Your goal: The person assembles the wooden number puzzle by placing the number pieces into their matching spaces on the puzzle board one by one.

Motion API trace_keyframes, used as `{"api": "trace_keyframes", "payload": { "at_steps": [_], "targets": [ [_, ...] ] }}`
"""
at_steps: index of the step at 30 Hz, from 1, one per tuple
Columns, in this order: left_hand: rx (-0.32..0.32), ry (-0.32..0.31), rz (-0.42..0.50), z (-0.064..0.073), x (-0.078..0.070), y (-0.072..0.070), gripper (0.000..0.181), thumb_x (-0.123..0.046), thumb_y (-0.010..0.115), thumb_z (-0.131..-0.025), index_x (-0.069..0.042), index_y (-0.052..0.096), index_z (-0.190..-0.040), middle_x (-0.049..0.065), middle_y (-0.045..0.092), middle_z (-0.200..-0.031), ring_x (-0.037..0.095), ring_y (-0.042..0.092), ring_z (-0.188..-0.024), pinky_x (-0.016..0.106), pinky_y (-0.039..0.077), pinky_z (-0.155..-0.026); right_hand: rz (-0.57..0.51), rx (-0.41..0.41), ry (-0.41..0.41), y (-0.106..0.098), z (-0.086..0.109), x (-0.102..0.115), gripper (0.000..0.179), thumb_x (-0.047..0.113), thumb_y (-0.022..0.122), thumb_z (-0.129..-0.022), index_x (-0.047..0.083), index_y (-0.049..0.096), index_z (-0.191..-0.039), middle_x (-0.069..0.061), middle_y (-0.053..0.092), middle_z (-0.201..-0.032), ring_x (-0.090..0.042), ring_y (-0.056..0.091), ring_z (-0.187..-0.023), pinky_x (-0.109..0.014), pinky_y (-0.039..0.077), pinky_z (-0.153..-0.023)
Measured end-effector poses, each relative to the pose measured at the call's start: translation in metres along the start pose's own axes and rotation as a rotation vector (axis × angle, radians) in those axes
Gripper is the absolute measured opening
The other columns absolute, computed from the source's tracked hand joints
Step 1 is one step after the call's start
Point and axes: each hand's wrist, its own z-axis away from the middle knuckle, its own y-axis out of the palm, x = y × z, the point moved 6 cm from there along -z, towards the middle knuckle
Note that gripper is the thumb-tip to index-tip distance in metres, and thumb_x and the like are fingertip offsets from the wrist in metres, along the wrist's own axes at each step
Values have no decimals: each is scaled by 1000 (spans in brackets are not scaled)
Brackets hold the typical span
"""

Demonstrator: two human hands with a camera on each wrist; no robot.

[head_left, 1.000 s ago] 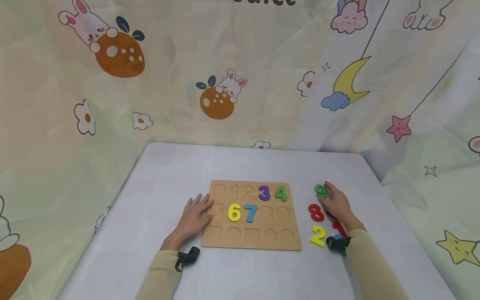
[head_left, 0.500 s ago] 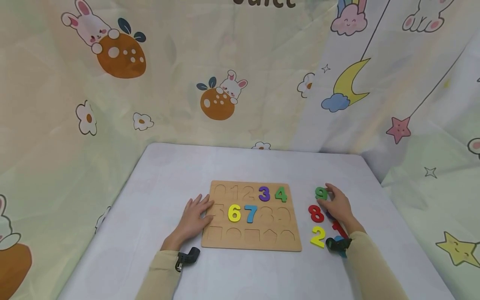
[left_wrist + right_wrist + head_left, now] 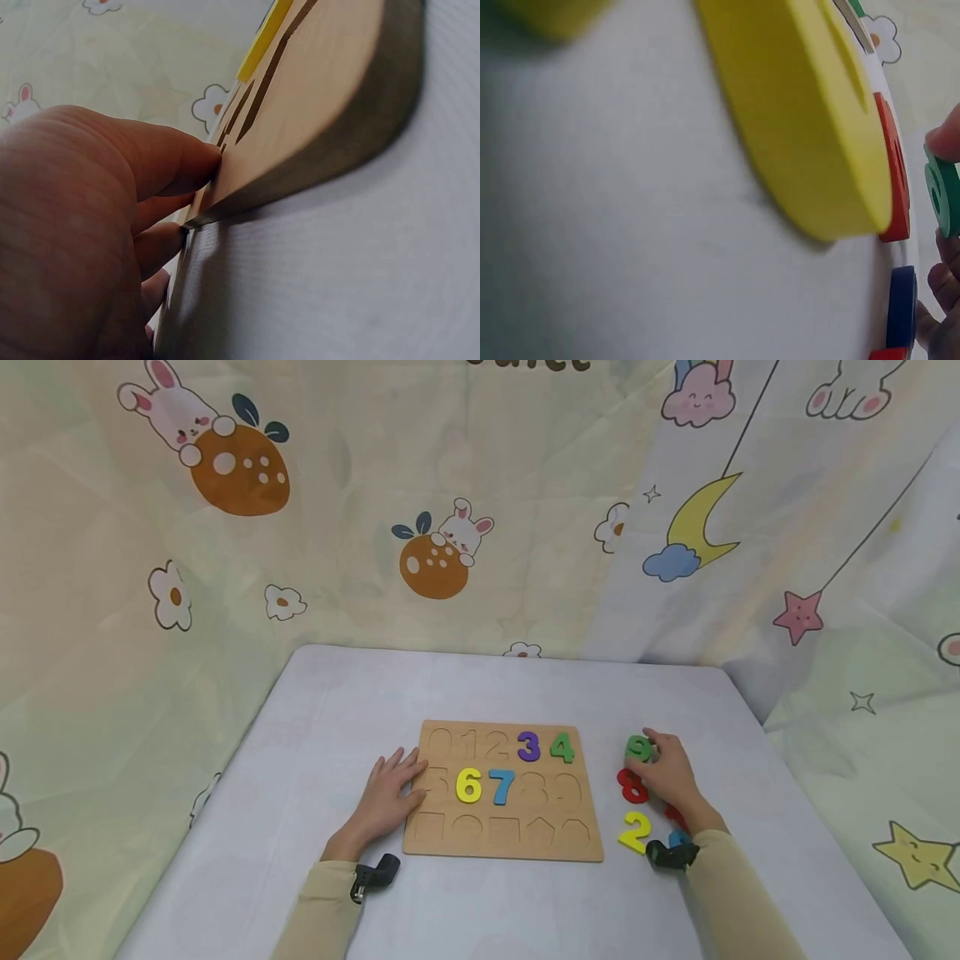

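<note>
In the head view my right hand (image 3: 673, 774) pinches a green number 9 (image 3: 639, 747) between thumb and fingers. The right wrist view shows that green 9 (image 3: 943, 191) tipped up at the fingertips, above the white table. Just below it lies a red 8 (image 3: 633, 786), partly covered by the thumb. My left hand (image 3: 386, 795) rests at the left edge of a wooden number board (image 3: 480, 842), its fingertips touching the edge and rim. The left wrist view has those fingers (image 3: 180, 161) along the board's side. A purple 3, green 4, yellow 6 and blue 7 sit on the board.
A yellow 2 (image 3: 635, 832) lies right of the board. Near the right wrist are a red piece (image 3: 676, 817) and a light blue piece (image 3: 678, 838), partly hidden by the wrist camera. A dark blue piece (image 3: 901, 307) lies under the right hand. Printed cloth (image 3: 337, 527) hangs behind the table.
The right hand has taken up the green 9, which now tilts in its fingers, and has shifted slightly left over the red 8. The left hand has stayed at the board's edge.
</note>
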Motion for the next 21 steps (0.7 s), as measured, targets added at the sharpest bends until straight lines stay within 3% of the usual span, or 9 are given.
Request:
{"api": "trace_keyframes", "payload": {
  "at_steps": [7, 12, 21],
  "targets": [
    [-36, 17, 0, 0, -1, 0, 52, -20, 65, -89, -7, 55, -139, 9, 37, -155, 33, 18, -148, 52, 2, -121, -4, 20, -11, 2, 2, 1, 66, 23, 69, -85, -1, 43, -141, -30, 34, -136, -45, 38, -122, -63, 43, -100],
    [-25, 9, -6, 0, 0, 1, 53, -21, 64, -90, -8, 54, -139, 8, 35, -156, 32, 17, -149, 50, 1, -121, -26, 6, -38, 0, 5, 4, 66, 24, 71, -85, 1, 43, -141, -29, 35, -137, -45, 38, -123, -65, 42, -101],
    [-42, 27, 4, 1, -3, -1, 52, -21, 65, -89, -7, 55, -138, 10, 37, -155, 34, 19, -148, 53, 3, -121, -101, 15, -103, 3, 17, 21, 65, 24, 73, -85, 5, 46, -141, -25, 39, -137, -44, 39, -123, -66, 44, -98]
  ]
}}
